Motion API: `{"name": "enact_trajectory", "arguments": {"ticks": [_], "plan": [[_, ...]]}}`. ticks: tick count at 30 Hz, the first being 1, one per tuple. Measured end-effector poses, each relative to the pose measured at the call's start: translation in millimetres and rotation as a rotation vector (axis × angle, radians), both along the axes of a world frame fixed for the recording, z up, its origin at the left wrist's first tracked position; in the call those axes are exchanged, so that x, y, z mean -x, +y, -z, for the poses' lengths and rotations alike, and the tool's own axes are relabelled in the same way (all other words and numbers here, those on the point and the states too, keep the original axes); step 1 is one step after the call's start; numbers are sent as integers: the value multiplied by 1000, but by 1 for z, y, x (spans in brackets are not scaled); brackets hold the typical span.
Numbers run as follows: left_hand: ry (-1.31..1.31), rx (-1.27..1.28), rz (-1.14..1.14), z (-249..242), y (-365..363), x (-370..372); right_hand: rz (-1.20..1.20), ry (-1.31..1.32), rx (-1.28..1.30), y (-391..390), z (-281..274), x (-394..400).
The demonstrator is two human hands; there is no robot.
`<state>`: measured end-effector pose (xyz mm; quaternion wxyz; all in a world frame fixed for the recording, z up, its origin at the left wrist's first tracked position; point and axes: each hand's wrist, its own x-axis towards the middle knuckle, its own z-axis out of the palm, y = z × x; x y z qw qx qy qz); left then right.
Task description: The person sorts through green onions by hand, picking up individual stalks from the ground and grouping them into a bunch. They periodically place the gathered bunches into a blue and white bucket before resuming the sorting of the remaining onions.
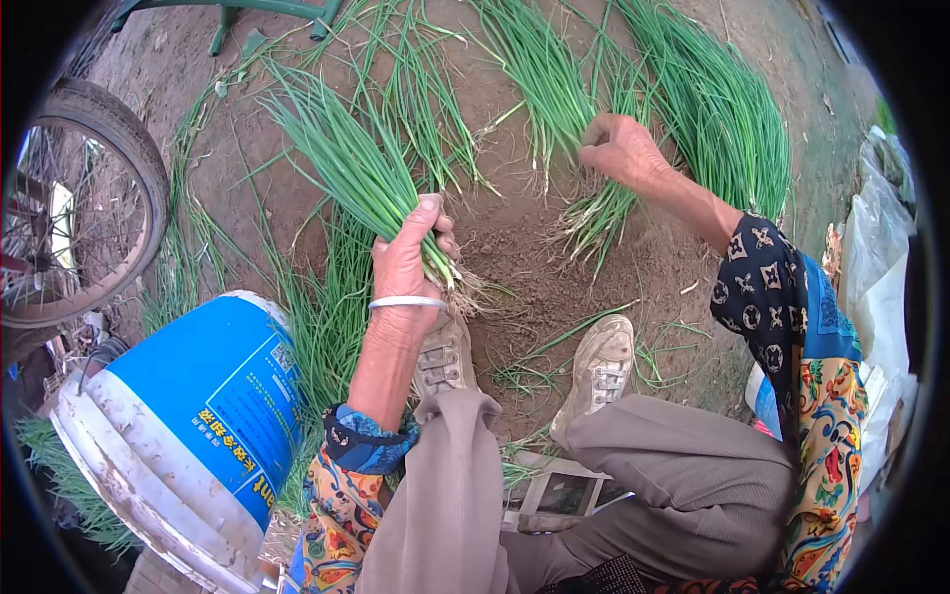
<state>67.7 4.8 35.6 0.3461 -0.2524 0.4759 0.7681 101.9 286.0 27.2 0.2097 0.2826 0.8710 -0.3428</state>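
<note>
My left hand is wrapped round a bunch of green onions, their pale root ends sticking out below the fist and the green tops pointing up and left. A white bangle circles that wrist. My right hand is bent with its fingers curled together above a small pile of green onions on the soil. What those fingers hold, if anything, is hidden. Just behind it lies another bunch of green onions, and a large heap of green onions lies to its right.
A blue-and-white plastic bucket stands at left, with more green onions beside it. A bicycle wheel is at far left. Green metal legs stand at the top. White plastic sheeting lies at right. My shoes rest on the bare soil.
</note>
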Motion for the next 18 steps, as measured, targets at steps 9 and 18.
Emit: {"name": "enact_trajectory", "arguments": {"ticks": [9,18], "plan": [[0,-29,-56,1,-5,1,175,9,160,3,-8,-4],[9,4,-30,0,-9,2,146,127,244,-20,-24,8]]}}
